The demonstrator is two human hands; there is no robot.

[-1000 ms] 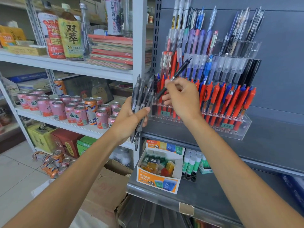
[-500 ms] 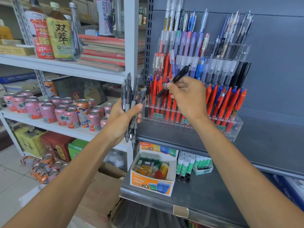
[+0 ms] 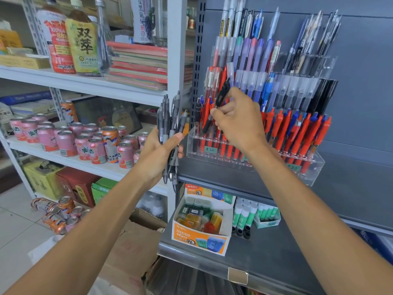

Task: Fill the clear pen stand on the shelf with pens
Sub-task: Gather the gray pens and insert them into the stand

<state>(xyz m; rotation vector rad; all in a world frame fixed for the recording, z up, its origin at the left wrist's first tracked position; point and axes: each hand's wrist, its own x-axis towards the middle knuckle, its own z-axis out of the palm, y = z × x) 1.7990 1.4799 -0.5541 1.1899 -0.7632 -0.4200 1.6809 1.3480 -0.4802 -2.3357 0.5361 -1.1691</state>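
Nearest, down low on the bottom ledge: an orange box (image 3: 201, 241) of little coloured things, with glue sticks (image 3: 244, 213) just to its right.

Up a bit and to the left: left hand (image 3: 158, 155), wrapped tight round a bunch of dark pens (image 3: 170, 116), tips down, tops sticking up. Plenty in that bunch, so lots more to put away.

Just to the right and a little farther: right hand (image 3: 240, 122), pinching one black pen (image 3: 222, 92) between thumb and fingers. Held tilted, tip down and to the left, over the left end of the front row. Not in a hole yet.

Behind that, on the grey shelf (image 3: 350, 188): the clear pen stand (image 3: 318, 165), with rows like steps going up toward the back. Already has another black pen (image 3: 196, 124) standing at the far left of the front row, then red pens (image 3: 297, 141) all along to the right. Looks pretty full higher up too: purple, blue, clear and black ones. Hard to tell which holes are free, with the hand in the way.

So, probably only just begun with the dark bunch. Needs slow, careful aiming, one pen at a time, into small holes.

Far left, on white shelves: pink drink cans (image 3: 93, 145) and, higher up, big bottles (image 3: 83, 39).
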